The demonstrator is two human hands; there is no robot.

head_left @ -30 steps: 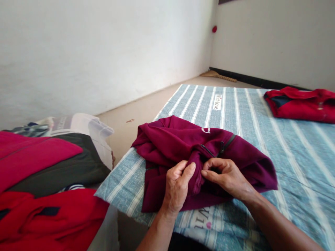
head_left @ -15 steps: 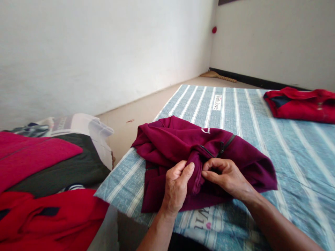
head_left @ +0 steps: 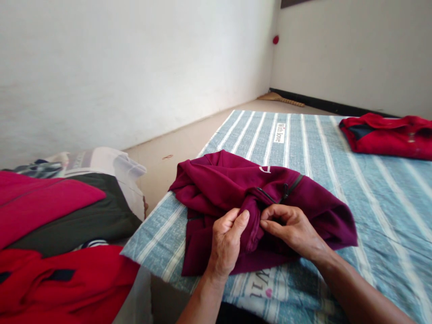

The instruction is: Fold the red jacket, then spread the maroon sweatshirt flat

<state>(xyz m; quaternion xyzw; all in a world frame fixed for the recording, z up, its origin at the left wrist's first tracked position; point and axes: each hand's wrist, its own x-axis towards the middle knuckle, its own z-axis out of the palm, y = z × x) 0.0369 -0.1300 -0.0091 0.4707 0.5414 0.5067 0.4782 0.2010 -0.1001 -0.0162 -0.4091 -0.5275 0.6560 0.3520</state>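
Note:
A crumpled maroon jacket (head_left: pixel 216 180) with dark zips and a small white mark lies on the blue-and-white striped cloth (head_left: pixel 243 130) in front of me. My left hand (head_left: pixel 227 240) is closed on a bunched fold of the jacket, thumb on top. Just to its right, my right hand (head_left: pixel 292 227) pinches the edge of the same fold between thumb and forefinger. The pinched spot is partly hidden by the fingers, so the exact part held there is unclear.
A folded red garment (head_left: pixel 388 139) rests at the far right of the cloth. To the left are piled clothes: a pink one (head_left: pixel 50 202), a dark green one (head_left: pixel 108 211) and a red one (head_left: pixel 84 288), near a whitish plastic bag (head_left: pixel 104 159). White walls stand behind.
Almost nothing differs. Both hands keep their hold on the jacket, and the bunched fold between them has shifted only slightly.

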